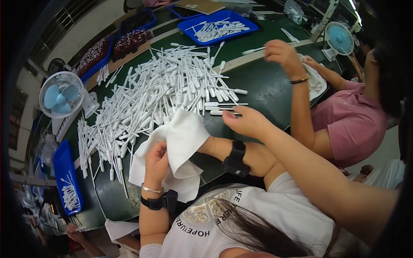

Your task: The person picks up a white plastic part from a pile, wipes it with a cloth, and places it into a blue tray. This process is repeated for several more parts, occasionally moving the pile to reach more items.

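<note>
A white cloth (pixel 187 133) hangs in folds in front of my chest. My left hand (pixel 157 161) is closed on its near left part, fingers bent into the fabric. My right hand comes in from the right and disappears beneath the cloth; only its wrist (pixel 208 145) shows, so its fingers and anything in them are hidden. Just beyond the cloth, a large heap of white plastic sticks (pixel 172 81) with thicker oblong ends covers the green table (pixel 258 81). Black bands circle both my forearms.
A co-worker's hand (pixel 243 120) reaches in from the right beside a few sticks. A person in pink (pixel 352 116) handles another white cloth (pixel 316 81). Blue trays (pixel 187 28) of sticks stand at the back and left (pixel 60 161). Small fans (pixel 62 94) flank the table.
</note>
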Action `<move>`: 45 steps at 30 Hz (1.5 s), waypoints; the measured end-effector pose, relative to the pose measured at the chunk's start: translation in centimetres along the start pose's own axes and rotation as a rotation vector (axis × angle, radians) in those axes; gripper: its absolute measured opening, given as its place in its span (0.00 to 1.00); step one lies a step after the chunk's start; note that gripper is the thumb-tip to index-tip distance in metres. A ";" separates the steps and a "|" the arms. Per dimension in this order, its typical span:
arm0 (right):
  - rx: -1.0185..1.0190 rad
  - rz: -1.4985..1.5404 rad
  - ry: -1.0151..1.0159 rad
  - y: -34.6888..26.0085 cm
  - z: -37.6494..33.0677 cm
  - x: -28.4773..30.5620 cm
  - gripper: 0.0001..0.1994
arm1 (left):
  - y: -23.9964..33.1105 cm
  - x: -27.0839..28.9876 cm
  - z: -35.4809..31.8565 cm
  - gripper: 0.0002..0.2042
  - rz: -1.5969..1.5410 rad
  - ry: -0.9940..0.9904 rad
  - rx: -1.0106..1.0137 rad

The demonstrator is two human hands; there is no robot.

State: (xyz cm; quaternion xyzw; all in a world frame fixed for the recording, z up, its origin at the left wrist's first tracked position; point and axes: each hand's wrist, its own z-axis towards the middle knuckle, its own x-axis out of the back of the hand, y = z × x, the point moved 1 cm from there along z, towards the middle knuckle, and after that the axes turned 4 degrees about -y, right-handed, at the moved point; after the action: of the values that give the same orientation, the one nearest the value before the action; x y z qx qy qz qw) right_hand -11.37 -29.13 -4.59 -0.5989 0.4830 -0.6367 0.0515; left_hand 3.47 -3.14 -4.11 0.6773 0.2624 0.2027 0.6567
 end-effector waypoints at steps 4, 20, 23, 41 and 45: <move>0.734 0.422 -0.034 -8.6 2.6 -9.3 0.10 | 0.6 -1.2 0.4 0.06 0.030 -0.047 0.065; 1.126 0.075 0.124 -10.0 2.0 -9.1 0.16 | -0.6 -0.3 0.2 0.05 -0.038 -0.028 0.105; 1.093 0.172 0.075 -9.9 1.9 -9.5 0.15 | -0.4 -0.4 0.1 0.05 -0.073 -0.051 0.119; 0.793 -0.298 0.466 -11.2 2.5 -6.9 0.08 | 1.8 -2.0 0.2 0.09 0.463 0.035 -0.219; 0.499 0.098 0.319 -11.0 4.0 -6.6 0.09 | 0.6 -0.9 -0.7 0.06 0.422 0.002 0.070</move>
State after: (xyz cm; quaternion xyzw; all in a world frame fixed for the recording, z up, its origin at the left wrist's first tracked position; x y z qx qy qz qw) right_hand -0.64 -21.27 -2.55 -0.4362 0.3422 -0.8184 0.1513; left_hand 2.40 -3.10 -3.45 0.7395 0.1222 0.3273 0.5754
